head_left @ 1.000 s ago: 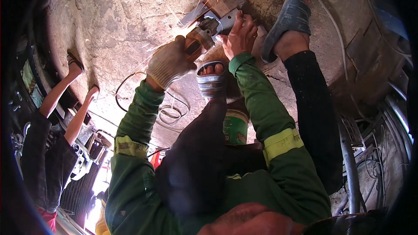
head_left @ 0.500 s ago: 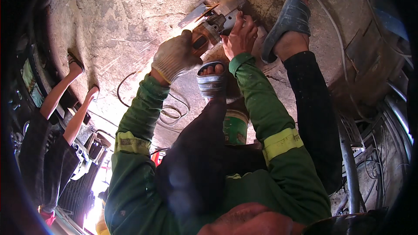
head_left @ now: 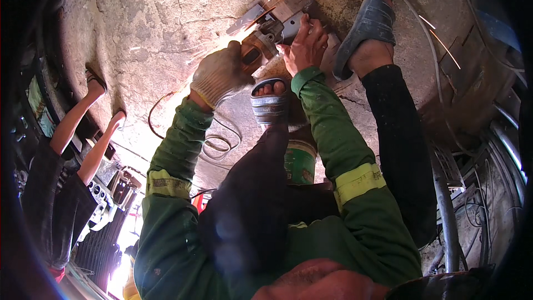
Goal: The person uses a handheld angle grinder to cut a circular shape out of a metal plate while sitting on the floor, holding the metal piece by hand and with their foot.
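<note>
My left hand (head_left: 222, 72), in a white knitted glove, is closed round the orange body of an angle grinder (head_left: 254, 51). The grinder's head meets a grey metal piece (head_left: 291, 24) with a small hole in it, and orange sparks fly off to the upper right and lower left. My bare right hand (head_left: 307, 46) grips the near right edge of that metal piece, thumb and fingers closed against it. The metal rests near a flat block (head_left: 293, 3) on the floor. The contact between disc and metal is partly hidden by sparks and the grinder head.
My sandalled feet stand close by, one sandal (head_left: 270, 103) below the grinder and another (head_left: 366, 33) to the right. A green bucket (head_left: 300, 162) stands between my legs. A looped cable (head_left: 222, 141) lies left. Another person's legs (head_left: 75, 122) are at far left. A hose (head_left: 430, 39) runs right.
The grinder and my left hand have shifted slightly left and down. Sparks now also shoot to the upper right. My right hand stays on the metal piece.
</note>
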Motion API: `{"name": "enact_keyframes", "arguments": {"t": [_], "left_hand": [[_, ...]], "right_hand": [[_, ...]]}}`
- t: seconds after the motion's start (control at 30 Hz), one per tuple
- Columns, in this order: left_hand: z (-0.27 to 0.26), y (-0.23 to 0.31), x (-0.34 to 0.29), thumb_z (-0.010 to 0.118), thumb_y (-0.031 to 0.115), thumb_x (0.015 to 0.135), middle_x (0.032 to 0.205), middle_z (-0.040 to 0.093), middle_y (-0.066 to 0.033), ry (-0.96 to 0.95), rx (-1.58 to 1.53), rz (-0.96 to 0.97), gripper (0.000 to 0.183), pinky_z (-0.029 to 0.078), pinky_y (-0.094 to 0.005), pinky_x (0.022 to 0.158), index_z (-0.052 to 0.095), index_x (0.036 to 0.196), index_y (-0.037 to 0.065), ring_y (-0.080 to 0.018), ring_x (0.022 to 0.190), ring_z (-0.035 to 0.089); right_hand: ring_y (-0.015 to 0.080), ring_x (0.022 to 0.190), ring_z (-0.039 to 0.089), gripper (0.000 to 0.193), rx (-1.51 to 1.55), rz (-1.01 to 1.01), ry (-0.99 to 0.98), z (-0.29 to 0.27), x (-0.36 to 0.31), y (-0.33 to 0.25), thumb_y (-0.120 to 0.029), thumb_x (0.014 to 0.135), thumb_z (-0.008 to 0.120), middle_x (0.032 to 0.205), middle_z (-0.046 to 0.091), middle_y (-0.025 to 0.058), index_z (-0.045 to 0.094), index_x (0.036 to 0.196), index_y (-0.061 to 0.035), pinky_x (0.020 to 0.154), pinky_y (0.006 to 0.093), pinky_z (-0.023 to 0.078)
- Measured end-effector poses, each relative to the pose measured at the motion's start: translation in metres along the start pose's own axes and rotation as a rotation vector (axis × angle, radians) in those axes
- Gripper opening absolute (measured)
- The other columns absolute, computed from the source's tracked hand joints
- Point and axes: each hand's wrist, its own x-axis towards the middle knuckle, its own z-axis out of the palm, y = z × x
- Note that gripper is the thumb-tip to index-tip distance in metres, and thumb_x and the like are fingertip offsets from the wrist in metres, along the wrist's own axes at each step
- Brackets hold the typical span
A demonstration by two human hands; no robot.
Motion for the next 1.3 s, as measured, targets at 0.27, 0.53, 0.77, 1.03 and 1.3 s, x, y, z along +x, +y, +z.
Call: {"name": "enact_keyframes", "arguments": {"t": [0.27,0.53,0.77,1.03,1.3], "left_hand": [[0.007,-0.013,-0.007,0.084,0.037,0.067,0.089,0.070,-0.0249,-0.057,0.012,-0.043,0.067,0.055,-0.0520,0.072,0.050,0.115,0.005,-0.0466,0.086,0.068],[0.005,-0.012,-0.010,0.084,0.035,0.067,0.089,0.070,-0.0231,-0.035,0.004,-0.042,0.065,0.055,-0.0525,0.072,0.050,0.115,0.007,-0.0463,0.086,0.068],[0.002,-0.002,-0.001,0.080,0.036,0.071,0.086,0.070,-0.0257,0.002,-0.018,0.017,0.059,0.056,-0.0521,0.071,0.053,0.108,-0.001,-0.0446,0.084,0.070],[0.006,-0.002,0.004,0.080,0.039,0.073,0.083,0.069,-0.0255,0.059,0.005,0.044,0.059,0.055,-0.0511,0.070,0.053,0.106,-0.002,-0.0445,0.081,0.069],[0.006,-0.004,0.003,0.080,0.039,0.075,0.083,0.069,-0.0257,0.060,0.015,0.069,0.055,0.056,-0.0505,0.070,0.054,0.103,-0.001,-0.0437,0.080,0.070]], "right_hand": [[0.0420,0.128,0.040,0.111,-0.004,-0.005,0.002,0.001,0.001,0.001,-0.034,0.064,0.094,0.144,0.034,0.0203,0.033,0.149,-0.0011,0.107,0.0533,0.036],[0.0420,0.129,0.039,0.109,-0.004,0.005,-0.009,0.001,0.001,-0.001,-0.034,0.065,0.093,0.145,0.034,0.0213,0.032,0.150,-0.0023,0.107,0.0532,0.036],[0.0435,0.131,0.037,0.109,0.001,0.026,-0.051,0.001,0.001,-0.001,-0.035,0.068,0.092,0.146,0.033,0.0222,0.030,0.151,-0.0012,0.108,0.0552,0.035],[0.0408,0.125,0.038,0.101,-0.020,-0.007,-0.002,-0.002,0.000,-0.004,-0.027,0.070,0.091,0.144,0.032,0.0196,0.033,0.149,-0.0033,0.105,0.0526,0.037],[0.0415,0.126,0.037,0.102,-0.009,0.004,0.010,0.001,0.000,-0.003,-0.027,0.069,0.091,0.144,0.032,0.0194,0.032,0.150,-0.0040,0.106,0.0533,0.036]]}}
